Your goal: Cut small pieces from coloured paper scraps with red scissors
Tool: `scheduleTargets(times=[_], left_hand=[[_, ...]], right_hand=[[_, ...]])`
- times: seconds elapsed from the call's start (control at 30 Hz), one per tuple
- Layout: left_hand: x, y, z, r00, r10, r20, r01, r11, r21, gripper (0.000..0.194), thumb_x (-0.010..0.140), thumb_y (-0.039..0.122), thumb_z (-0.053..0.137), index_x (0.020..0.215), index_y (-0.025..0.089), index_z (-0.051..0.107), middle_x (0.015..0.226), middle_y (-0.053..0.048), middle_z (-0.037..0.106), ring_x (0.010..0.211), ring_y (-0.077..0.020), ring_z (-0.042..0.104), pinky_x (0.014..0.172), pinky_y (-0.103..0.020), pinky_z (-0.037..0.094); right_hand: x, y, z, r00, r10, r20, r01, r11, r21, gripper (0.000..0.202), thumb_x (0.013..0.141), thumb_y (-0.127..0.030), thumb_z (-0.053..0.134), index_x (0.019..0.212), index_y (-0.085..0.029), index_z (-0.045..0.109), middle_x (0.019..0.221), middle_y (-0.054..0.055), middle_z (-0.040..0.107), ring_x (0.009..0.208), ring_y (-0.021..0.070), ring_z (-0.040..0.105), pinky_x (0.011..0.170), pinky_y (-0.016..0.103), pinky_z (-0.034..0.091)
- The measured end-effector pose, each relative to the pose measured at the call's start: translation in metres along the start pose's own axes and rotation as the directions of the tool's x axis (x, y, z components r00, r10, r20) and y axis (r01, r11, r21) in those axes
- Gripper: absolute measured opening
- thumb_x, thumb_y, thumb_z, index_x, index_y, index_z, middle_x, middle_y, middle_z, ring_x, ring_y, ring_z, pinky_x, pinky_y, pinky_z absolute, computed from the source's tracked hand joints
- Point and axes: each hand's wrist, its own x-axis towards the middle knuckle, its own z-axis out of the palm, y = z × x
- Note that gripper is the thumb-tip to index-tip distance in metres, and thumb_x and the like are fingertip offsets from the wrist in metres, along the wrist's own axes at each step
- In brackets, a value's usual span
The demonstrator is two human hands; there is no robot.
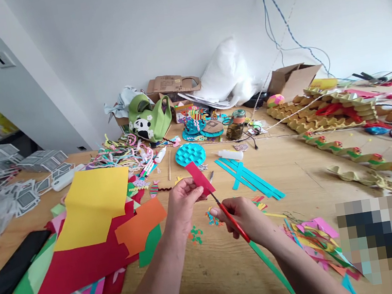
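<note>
Item: my left hand [185, 200], grip clamped on a small red paper piece [198, 177], thumb on its face, the piece held tilted above the bench [216, 281].

Item: my right hand [241, 219], grip closed around the red-handled scissors [233, 221], blades pointing up and to the left, tips at the lower end of the red paper piece. Whether the blades have bitten into it, I cannot tell.

Left side: one pile of coloured paper, with a yellow sheet [92, 206] lying over a larger dark red sheet [85, 267]; an orange sheet [141, 226] partly over the dark red one and a green sheet [151, 247]; a black phone [13, 267] at the pile's outer edge.

Beyond my hands: a blue scalloped disc [190, 154]; a white bottle [231, 154] on its side; blue paper strips [254, 180], some crossed; a lidded jar [236, 127], upright, with dark contents; a green panda bag [157, 119] near the wall.

Right side: egg cartons [298, 114]; a row of painted carton cups [355, 152]; a heap of coloured paper scraps [317, 242].

Near my right forearm: one long green strip [271, 266]. Between my forearms: small green and orange cuttings [196, 234].
</note>
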Motion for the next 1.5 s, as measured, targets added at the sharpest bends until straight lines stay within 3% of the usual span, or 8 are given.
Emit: scheduleTargets(times=[0.67, 1.5], left_hand=[[0.0026, -0.0055, -0.0002, 0.998, 0.051, -0.036, -0.05, 0.998, 0.023, 0.024, 0.06, 0.018, 0.075, 0.081, 0.013, 0.064, 0.07, -0.002, 0.068, 0.064, -0.0119, 0.062, 0.063, -0.024, 0.05], [0.0039, -0.0095, -0.0025, 0.999, 0.046, 0.003, -0.046, 0.992, 0.118, 0.025, 0.065, 0.024, 0.073, 0.084, 0.013, 0.062, 0.075, -0.005, 0.069, 0.062, -0.0121, 0.062, 0.064, -0.026, 0.05]], right_hand=[[0.0004, 0.0021, 0.0013, 0.999, 0.043, 0.027, -0.044, 0.998, 0.042, 0.05, 0.077, -0.065, 0.055, 0.061, -0.018, 0.049, 0.045, -0.002, 0.054, 0.035, 0.0112, 0.054, 0.032, 0.018, 0.033], [-0.0003, 0.0015, 0.0025, 0.999, 0.051, 0.008, -0.051, 0.997, 0.063, 0.049, 0.077, -0.063, 0.058, 0.06, -0.018, 0.05, 0.043, -0.002, 0.053, 0.033, 0.0107, 0.052, 0.032, 0.017, 0.034]])
